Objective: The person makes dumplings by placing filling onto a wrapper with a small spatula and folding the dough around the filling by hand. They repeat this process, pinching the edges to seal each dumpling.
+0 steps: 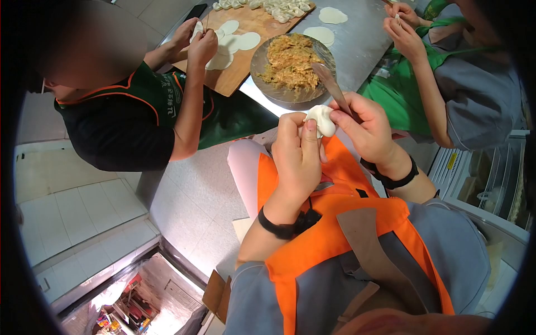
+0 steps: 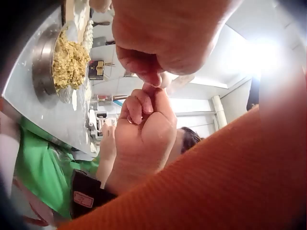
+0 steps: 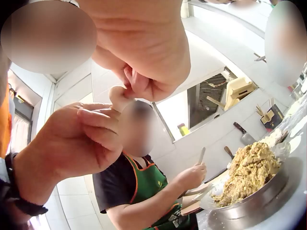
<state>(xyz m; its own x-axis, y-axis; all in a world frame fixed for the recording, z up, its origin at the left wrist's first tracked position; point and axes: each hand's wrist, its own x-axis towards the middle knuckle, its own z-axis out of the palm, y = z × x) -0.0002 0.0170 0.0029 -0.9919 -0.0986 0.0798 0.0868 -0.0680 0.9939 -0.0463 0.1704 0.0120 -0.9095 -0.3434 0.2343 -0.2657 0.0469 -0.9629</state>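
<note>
A white dough dumpling (image 1: 322, 119) is pinched between both hands in front of the orange apron. My left hand (image 1: 295, 158) grips its left side, thumb upright against the dough. On the other side, my right hand (image 1: 369, 126) presses the dough with its thumb. That hand also holds a flat spatula (image 1: 330, 84), whose blade points away over the filling bowl. In the wrist views, my left hand (image 3: 76, 139) and my right hand (image 2: 146, 129) meet at the fingertips, which mostly hide the dumpling. Beyond them stands a metal bowl (image 1: 261, 89) of yellowish chopped filling (image 1: 293, 58).
A wooden board (image 1: 231, 81) carries round wrappers (image 1: 249, 40) and several shaped dumplings (image 1: 285, 8). More wrappers (image 1: 333, 15) lie on the metal table (image 1: 357, 47). One person in a dark green apron (image 1: 162, 89) works at the left, another in green (image 1: 391, 92) at the right.
</note>
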